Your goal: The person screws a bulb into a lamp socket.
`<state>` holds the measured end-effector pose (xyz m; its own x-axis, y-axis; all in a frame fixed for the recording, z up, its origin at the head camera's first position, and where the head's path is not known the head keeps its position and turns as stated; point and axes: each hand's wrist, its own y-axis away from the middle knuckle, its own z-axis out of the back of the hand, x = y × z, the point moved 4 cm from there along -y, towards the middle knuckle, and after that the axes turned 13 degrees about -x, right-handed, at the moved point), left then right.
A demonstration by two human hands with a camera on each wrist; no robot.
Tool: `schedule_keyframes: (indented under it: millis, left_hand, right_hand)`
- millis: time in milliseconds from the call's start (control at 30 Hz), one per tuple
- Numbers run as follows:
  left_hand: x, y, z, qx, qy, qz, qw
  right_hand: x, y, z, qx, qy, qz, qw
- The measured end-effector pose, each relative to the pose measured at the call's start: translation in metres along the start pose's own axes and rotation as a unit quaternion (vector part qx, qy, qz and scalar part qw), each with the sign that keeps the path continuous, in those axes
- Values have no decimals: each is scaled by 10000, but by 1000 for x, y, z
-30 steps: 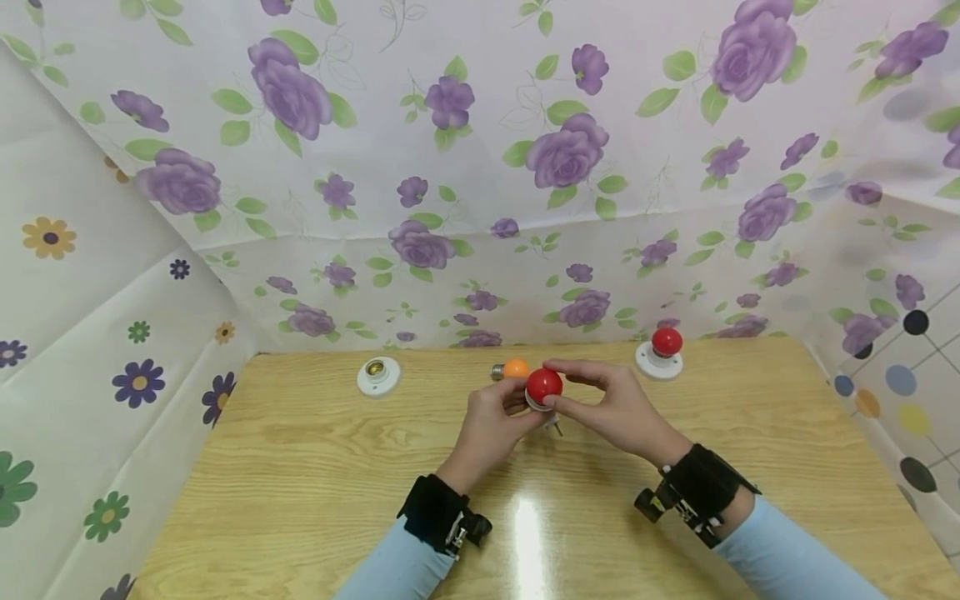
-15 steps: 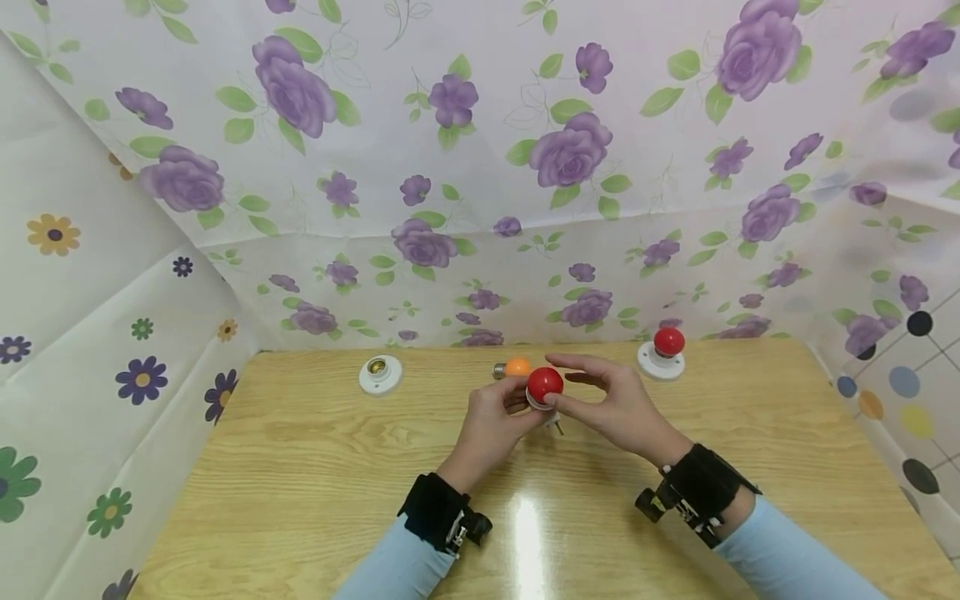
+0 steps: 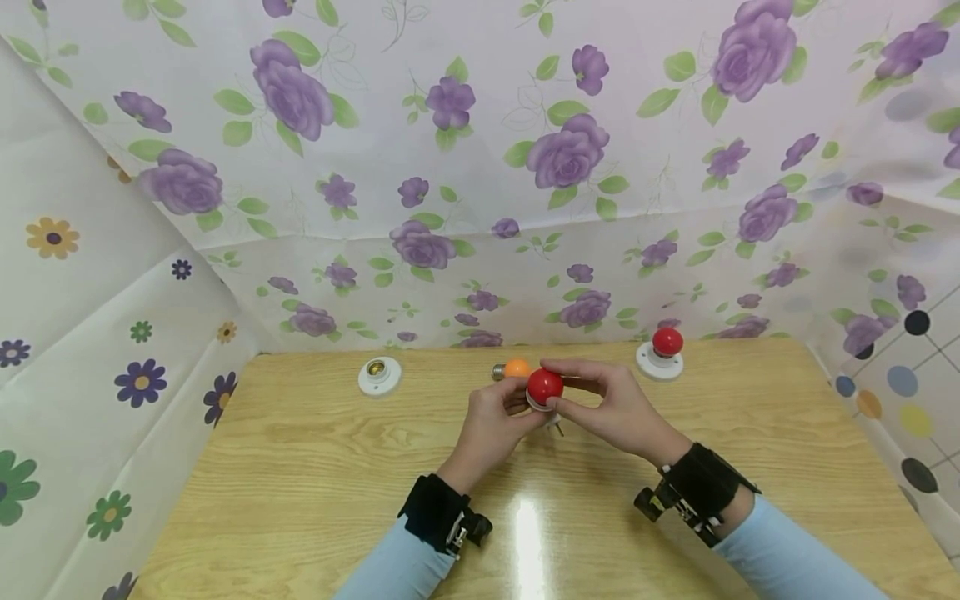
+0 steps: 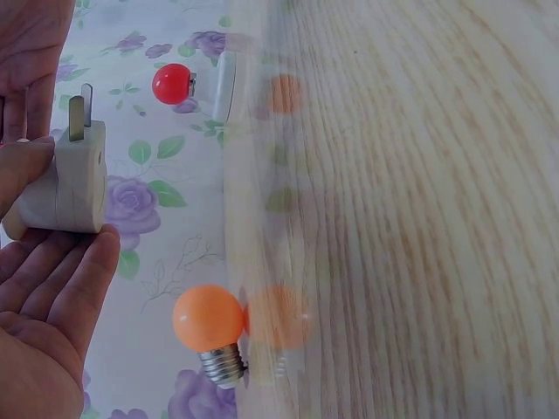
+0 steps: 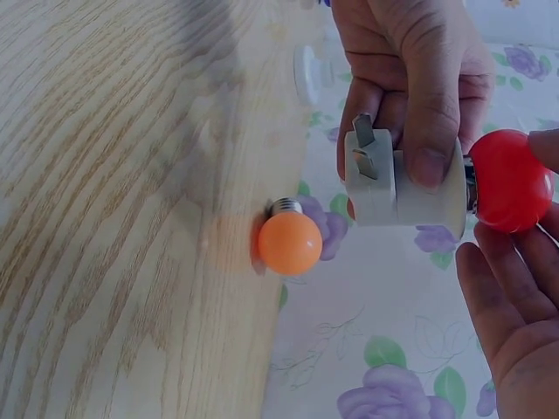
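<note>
In the head view my left hand [image 3: 489, 423] grips a white plug-in lamp holder, and my right hand [image 3: 617, 410] pinches the red bulb [image 3: 545, 387] at its mouth. The right wrist view shows the lamp holder [image 5: 406, 199] side-on, two flat metal prongs at one end. My left thumb presses its body there. A strip of the red bulb's metal base shows between globe and holder. Fingers of my right hand [image 5: 524, 349] lie around the globe. In the left wrist view the lamp holder [image 4: 83, 183] hides most of the bulb.
An orange bulb [image 3: 517, 369] lies on the wooden table [image 3: 315, 500] just behind the hands. A round white socket base [image 3: 379, 377] stands at the back left. At the back right, another red bulb [image 3: 667, 342] sits in a similar base [image 3: 660, 367]. A flowered sheet [image 3: 450, 208] hangs behind.
Half a second ago my right index finger was lifted off the red bulb; now it is back against it. My left hand and the lamp holder stay in place.
</note>
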<state>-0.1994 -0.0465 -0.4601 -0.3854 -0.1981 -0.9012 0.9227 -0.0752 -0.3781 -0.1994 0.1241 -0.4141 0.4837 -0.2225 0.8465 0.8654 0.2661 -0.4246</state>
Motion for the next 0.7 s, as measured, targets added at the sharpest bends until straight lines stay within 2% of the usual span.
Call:
schedule_keyframes:
  millis: [467, 700]
  left_hand:
    - [2, 1, 0, 19, -92, -40, 9999]
    - [3, 0, -1, -7, -39, -102, 9999]
  right_hand:
    - [-3, 1, 2, -402, 45, -11, 9992]
    - [-3, 0, 4, -338, 60, 67, 9994]
